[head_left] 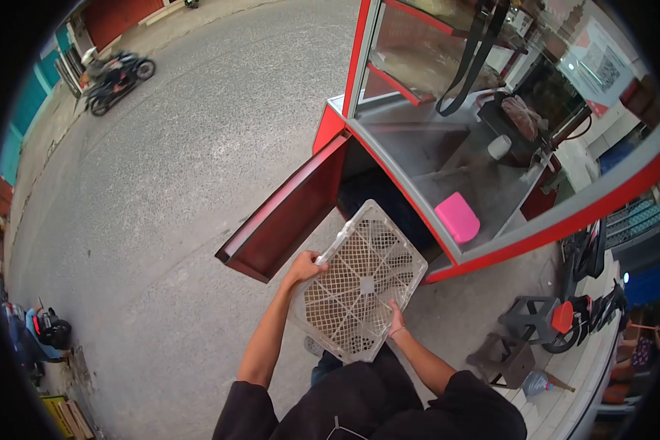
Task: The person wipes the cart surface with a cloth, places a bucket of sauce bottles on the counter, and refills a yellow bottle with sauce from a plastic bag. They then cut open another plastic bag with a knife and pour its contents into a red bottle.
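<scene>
A whitish plastic crate (367, 284) with a lattice bottom is held in front of my body, tilted, between both hands. My left hand (305, 266) grips its left edge, thumb over the rim. On the lower right side, my right hand (396, 320) holds the opposite edge; most of its fingers are hidden behind the crate. Just beyond the crate is the dark opening of a red food cart (389, 165), its red door (290, 209) swung out to the left. The crate's far corner reaches the front of that opening.
Inside the cart's glass case lies a pink box-shaped item (457, 218), with a black strap (471, 66) hanging above. Grey stools (529, 319) and a water bottle (537, 381) stand at the right. A person on a motorcycle (117, 79) is on the road (220, 95) at upper left.
</scene>
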Demonstrator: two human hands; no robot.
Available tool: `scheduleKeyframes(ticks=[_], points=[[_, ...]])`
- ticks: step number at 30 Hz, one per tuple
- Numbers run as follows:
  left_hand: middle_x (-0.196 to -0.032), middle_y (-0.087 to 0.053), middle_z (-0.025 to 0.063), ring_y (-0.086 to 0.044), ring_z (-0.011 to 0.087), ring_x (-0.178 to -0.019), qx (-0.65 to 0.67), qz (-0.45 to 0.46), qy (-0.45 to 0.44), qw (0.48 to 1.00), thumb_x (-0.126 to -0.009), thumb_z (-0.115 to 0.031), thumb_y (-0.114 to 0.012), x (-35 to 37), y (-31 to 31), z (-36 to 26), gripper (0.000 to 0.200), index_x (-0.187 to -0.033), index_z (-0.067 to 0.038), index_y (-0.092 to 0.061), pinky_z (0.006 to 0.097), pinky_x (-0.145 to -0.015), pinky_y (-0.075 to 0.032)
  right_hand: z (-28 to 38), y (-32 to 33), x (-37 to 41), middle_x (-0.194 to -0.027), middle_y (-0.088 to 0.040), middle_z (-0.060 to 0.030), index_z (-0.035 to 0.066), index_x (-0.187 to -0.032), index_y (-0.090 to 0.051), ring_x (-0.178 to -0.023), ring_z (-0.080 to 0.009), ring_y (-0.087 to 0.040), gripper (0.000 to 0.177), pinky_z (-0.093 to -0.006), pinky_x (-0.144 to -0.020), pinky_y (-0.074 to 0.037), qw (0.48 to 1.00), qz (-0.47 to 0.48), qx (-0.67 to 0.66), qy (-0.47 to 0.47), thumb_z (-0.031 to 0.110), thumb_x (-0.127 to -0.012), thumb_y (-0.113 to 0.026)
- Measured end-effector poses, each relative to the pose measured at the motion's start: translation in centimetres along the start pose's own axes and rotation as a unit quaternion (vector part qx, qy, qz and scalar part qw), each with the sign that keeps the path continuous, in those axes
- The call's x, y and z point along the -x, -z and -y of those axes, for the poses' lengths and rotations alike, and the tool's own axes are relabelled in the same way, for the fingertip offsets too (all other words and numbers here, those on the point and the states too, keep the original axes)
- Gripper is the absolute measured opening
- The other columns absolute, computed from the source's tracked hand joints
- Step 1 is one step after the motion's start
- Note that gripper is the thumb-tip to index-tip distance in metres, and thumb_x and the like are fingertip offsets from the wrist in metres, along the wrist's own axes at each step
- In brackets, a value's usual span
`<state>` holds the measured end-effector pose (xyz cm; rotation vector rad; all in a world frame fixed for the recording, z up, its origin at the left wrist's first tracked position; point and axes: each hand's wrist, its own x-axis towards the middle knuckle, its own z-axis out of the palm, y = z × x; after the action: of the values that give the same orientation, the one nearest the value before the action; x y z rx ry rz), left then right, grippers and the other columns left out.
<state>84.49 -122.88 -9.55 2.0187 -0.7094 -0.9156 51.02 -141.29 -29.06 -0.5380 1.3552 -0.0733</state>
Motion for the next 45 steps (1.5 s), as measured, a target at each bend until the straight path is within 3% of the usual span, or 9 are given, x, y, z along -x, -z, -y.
scheduleKeyframes(ticks=[6,10,13,17,27,33,36,40,45], points=[[-0.105,-0.058,0.0139,-0.057,0.0314,-0.098,-0.200,-0.317,-0.091,0.923,-0.080,-0.040,-0.069,-5.1,6.0,-5.2,0.043,-0.102,-0.005,-0.059,0.0443,-0.081,-0.045,12.6,-6.4,-4.4,-0.146,-0.039,-0.0154,0.012,-0.145,-0.037,-0.130,-0.0329,-0.041,0.092,-0.0500,-0.107,-0.034,0.992,-0.114,0.035,0.026,0.056,-0.073,-0.073],[-0.099,-0.061,0.0117,-0.057,0.0318,-0.096,-0.348,-0.529,-0.013,0.774,-0.085,-0.041,-0.064,-4.2,13.1,-2.4,0.039,-0.100,-0.005,-0.057,0.0469,-0.086,-0.039,20.5,-9.0,-15.1,-0.151,-0.032,-0.0125,0.010,-0.146,-0.036,-0.135,-0.0298,-0.034,0.096,-0.0485,-0.107,-0.032,0.981,-0.138,-0.038,0.129,0.057,-0.071,-0.074],[-0.087,-0.063,0.0126,-0.060,0.0328,-0.086,-0.313,-0.395,0.159,0.849,-0.087,-0.042,-0.061,-1.6,13.6,3.0,0.038,-0.095,-0.005,-0.058,0.0453,-0.078,-0.043,24.5,-7.3,-26.0,-0.137,-0.047,-0.0107,0.011,-0.136,-0.046,-0.124,-0.0279,-0.046,0.080,-0.0444,-0.100,-0.039,0.933,-0.146,-0.051,0.325,0.051,-0.073,-0.075],[-0.072,-0.059,0.0155,-0.058,0.0365,-0.065,-0.340,-0.399,0.128,0.842,-0.090,-0.042,-0.056,-0.4,12.8,2.2,0.039,-0.080,-0.005,-0.054,0.0421,-0.056,-0.044,30.7,-7.9,-27.1,-0.133,-0.049,-0.0101,0.011,-0.133,-0.049,-0.122,-0.0267,-0.047,0.075,-0.0434,-0.098,-0.040,0.932,-0.185,-0.094,0.298,0.049,-0.074,-0.075],[-0.064,-0.052,0.0095,-0.054,0.0290,-0.057,-0.332,-0.423,0.109,0.836,-0.077,-0.039,-0.064,0.2,10.6,2.2,0.033,-0.076,-0.007,-0.053,0.0378,-0.051,-0.037,37.9,-7.8,-32.9,-0.123,-0.053,-0.0085,0.013,-0.124,-0.054,-0.116,-0.0237,-0.050,0.062,-0.0409,-0.094,-0.043,0.975,-0.100,-0.093,0.173,0.045,-0.075,-0.075],[-0.067,-0.053,0.0099,-0.054,0.0281,-0.057,-0.339,-0.433,0.122,0.826,-0.076,-0.043,-0.063,0.6,7.9,0.9,0.038,-0.077,-0.006,-0.053,0.0375,-0.050,-0.038,29.7,-12.2,-27.6,-0.126,-0.042,-0.0148,0.015,-0.149,-0.012,-0.122,-0.0305,-0.044,0.111,-0.0507,-0.097,-0.042,0.990,-0.111,0.038,0.081,0.059,-0.069,-0.074],[-0.071,-0.053,0.0105,-0.055,0.0281,-0.061,-0.332,-0.428,0.151,0.827,-0.078,-0.044,-0.063,1.1,5.1,-0.7,0.039,-0.079,-0.006,-0.053,0.0374,-0.051,-0.040,20.6,-10.0,-27.2,-0.087,-0.055,-0.0061,0.012,-0.124,-0.043,-0.083,-0.0235,-0.058,0.064,-0.0463,-0.080,-0.051,0.979,-0.116,0.161,0.040,0.060,-0.083,-0.057],[-0.075,-0.055,0.0119,-0.059,0.0302,-0.071,-0.270,-0.419,0.137,0.856,-0.083,-0.036,-0.059,2.2,0.4,-3.1,0.033,-0.086,-0.003,-0.053,0.0408,-0.056,-0.046,6.3,-5.5,-21.3,-0.096,-0.067,-0.0100,0.008,-0.112,-0.060,-0.094,-0.0206,-0.064,0.033,-0.0371,-0.080,-0.053,0.729,0.300,0.602,0.130,0.027,-0.086,-0.069],[-0.087,-0.063,0.0187,-0.064,0.0355,-0.080,-0.143,-0.383,0.057,0.911,-0.090,-0.021,-0.051,4.5,-6.1,-5.8,0.024,-0.105,-0.002,-0.051,0.0445,-0.063,-0.052,3.0,-7.1,2.0,-0.107,-0.065,-0.0119,0.003,-0.121,-0.053,-0.098,-0.0215,-0.063,0.046,-0.0327,-0.084,-0.052,0.593,0.388,0.698,0.104,0.028,-0.086,-0.070]])
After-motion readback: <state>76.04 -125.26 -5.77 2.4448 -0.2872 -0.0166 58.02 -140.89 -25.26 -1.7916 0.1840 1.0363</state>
